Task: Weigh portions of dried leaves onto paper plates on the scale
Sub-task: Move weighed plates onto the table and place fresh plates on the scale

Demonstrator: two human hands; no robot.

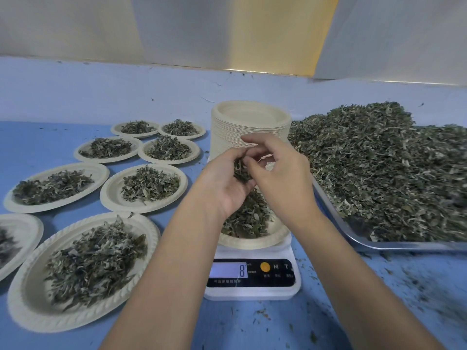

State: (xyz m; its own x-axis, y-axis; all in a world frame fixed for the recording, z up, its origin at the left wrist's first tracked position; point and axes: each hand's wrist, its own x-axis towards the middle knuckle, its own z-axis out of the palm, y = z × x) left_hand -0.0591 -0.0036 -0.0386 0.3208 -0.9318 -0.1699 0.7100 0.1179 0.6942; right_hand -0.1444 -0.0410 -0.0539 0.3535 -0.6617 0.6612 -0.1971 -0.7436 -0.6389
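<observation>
- Head view, the only view. Blue table, wall behind.
- Scale at centre near the table's front edge; its display reads 8, and any digits left of that are faint.
- Paper plate sits on the scale with a portion of leaves in it. Its far half is hidden by both wrists.
- Left grip is above the plate, palm cupped, fingers curled round a clump of leaves.
- Right grip meets it from the right, fingertips bent into the clump. The left fingers cover the contact, so I cannot tell whether it pinches any leaves.
- Stack of plates is just behind the hands, its lower part hidden by them.
- Metal tray to the right of the scale carries the bulk heap. It is cut off at the right frame edge and blurred there.
- Filled plates lie left of the scale in two rows. Eight are counted, and the nearest-left one is cut by the frame edge.
- Loose crumbs are scattered on the table at lower right, smeared by blur.
</observation>
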